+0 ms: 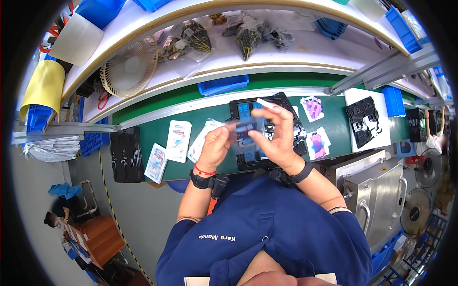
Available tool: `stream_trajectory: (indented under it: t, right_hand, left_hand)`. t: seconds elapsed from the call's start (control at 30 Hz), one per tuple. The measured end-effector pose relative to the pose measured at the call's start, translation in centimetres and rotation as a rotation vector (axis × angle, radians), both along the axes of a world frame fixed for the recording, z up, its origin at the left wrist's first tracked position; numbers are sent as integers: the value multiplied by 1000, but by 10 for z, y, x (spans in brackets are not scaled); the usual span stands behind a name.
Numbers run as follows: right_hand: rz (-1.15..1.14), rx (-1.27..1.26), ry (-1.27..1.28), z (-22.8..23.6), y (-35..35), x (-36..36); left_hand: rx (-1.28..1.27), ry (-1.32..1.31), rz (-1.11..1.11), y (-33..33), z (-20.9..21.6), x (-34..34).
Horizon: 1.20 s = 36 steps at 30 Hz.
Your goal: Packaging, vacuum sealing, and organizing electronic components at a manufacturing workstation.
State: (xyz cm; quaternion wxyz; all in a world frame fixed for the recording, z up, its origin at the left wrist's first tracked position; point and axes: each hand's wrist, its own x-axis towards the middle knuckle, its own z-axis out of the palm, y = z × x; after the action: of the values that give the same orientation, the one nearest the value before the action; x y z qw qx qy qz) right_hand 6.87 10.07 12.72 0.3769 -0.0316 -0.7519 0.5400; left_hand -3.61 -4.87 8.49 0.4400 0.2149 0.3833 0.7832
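My left hand (214, 147) pinches the edge of a thin, see-through sheet (242, 135), blurred and hard to make out. On its other side is my right hand (281, 139), thumb and forefinger curved apart around the sheet. A small white strip (265, 103) sticks out from the fingers of my right hand and seems held between them. Beneath both hands lies a black tray (244, 165) with dark blue, phone-like panels (244, 110) in it. Printed white packs (179, 141) lie left of my left hand, and pink-and-purple cards (318, 144) right of the tray.
A green bench (219, 110) runs across. Another black tray (363, 121) rests on a white board at right; stacked black trays (126, 155) stand at the left end. A shelf (281, 52) with bagged screws overhangs the bench. A steel cabinet (374, 186) stands at right.
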Motion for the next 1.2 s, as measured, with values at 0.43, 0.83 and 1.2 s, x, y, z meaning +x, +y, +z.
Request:
stream_trajectory:
  t: [0.43, 0.83, 1.2]
  right_hand:
    - [-164, 166, -383, -19, 1, 41]
    - [-563, 166, -410, -30, 12, 73]
    - [-1072, -63, -420, -34, 91, 238]
  left_hand:
    - [323, -549, 121, 31, 14, 0]
    - [249, -660, -29, 77, 9, 35]
    - [-46, -690, -334, 157, -10, 110]
